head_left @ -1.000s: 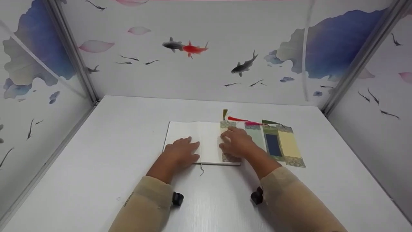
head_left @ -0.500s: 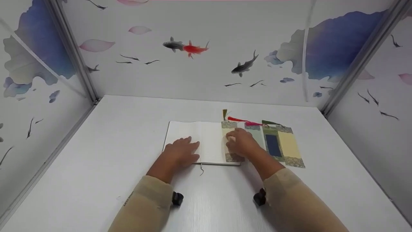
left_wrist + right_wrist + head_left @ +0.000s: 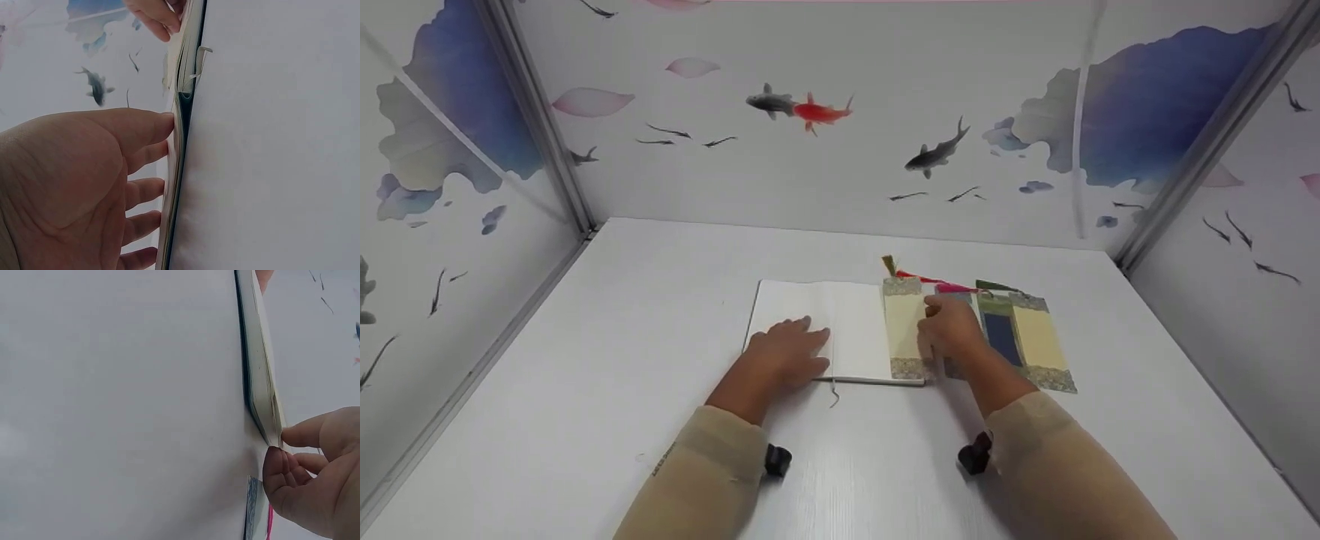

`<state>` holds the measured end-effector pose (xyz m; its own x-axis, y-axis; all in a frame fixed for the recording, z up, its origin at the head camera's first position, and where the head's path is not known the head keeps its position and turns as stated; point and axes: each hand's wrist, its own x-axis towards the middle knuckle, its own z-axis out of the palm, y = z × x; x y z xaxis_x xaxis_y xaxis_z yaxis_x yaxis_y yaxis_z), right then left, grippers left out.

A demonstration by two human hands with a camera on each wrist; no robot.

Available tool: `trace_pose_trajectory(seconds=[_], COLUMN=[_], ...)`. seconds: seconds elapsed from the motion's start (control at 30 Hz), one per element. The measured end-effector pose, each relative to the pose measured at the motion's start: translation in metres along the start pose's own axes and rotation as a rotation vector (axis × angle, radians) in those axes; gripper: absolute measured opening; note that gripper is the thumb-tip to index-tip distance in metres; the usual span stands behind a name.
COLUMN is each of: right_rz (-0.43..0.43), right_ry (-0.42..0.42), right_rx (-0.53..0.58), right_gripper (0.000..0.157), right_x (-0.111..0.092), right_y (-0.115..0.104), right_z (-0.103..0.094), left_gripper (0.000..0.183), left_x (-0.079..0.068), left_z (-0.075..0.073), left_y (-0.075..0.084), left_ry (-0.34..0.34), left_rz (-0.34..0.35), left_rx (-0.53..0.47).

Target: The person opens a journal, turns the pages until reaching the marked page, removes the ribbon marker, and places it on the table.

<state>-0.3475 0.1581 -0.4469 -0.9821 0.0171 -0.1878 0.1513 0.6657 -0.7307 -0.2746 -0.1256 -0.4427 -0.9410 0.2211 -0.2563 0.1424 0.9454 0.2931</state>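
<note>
An open notebook (image 3: pixel 856 330) with blank white pages lies on the table. My left hand (image 3: pixel 780 358) rests with spread fingers on its left page; in the left wrist view the fingertips (image 3: pixel 147 191) touch the paper. Over the right page's outer side lies a cream bookmark (image 3: pixel 906 322) with patterned grey ends and an olive tassel (image 3: pixel 889 265). My right hand (image 3: pixel 958 330) pinches the bookmark's right edge. In the right wrist view, the thumb (image 3: pixel 304 433) and curled fingers meet at the notebook's corner.
Right of the notebook lie several more bookmarks: one partly hidden under my right hand, a green one with a dark blue panel (image 3: pixel 1002 337), and another cream one (image 3: pixel 1039 337). Red and pink tassels (image 3: pixel 956 288) stretch above them. A ribbon (image 3: pixel 834 394) hangs from the notebook's spine.
My right hand has moved to the right, and the cream bookmark has shifted right with it, towards the page's outer edge. The left hand has stayed on the left page.
</note>
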Motion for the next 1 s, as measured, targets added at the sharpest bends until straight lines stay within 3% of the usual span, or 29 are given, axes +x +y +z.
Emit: trace_pose_trajectory(seconds=[0.17, 0.4, 0.7, 1.0], right_rz=[-0.003, 0.064, 0.159, 0.172], right_ry=[0.050, 0.008, 0.052, 0.060], right_rx=[0.097, 0.352, 0.372, 0.372], right_gripper=[0.053, 0.051, 0.050, 0.055], right_x=[0.002, 0.000, 0.005, 0.007], right_y=[0.005, 0.009, 0.019, 0.049], right_z=[0.000, -0.008, -0.048, -0.087], left_gripper=[0.065, 0.067, 0.068, 0.069], left_x=[0.003, 0.002, -0.001, -0.001], left_z=[0.002, 0.003, -0.002, 0.001], left_y=[-0.002, -0.002, 0.001, -0.001], left_ry=[-0.016, -0.014, -0.013, -0.019], left_rz=[-0.006, -0.015, 0.013, 0.014], left_rx=[0.026, 0.007, 0.002, 0.004])
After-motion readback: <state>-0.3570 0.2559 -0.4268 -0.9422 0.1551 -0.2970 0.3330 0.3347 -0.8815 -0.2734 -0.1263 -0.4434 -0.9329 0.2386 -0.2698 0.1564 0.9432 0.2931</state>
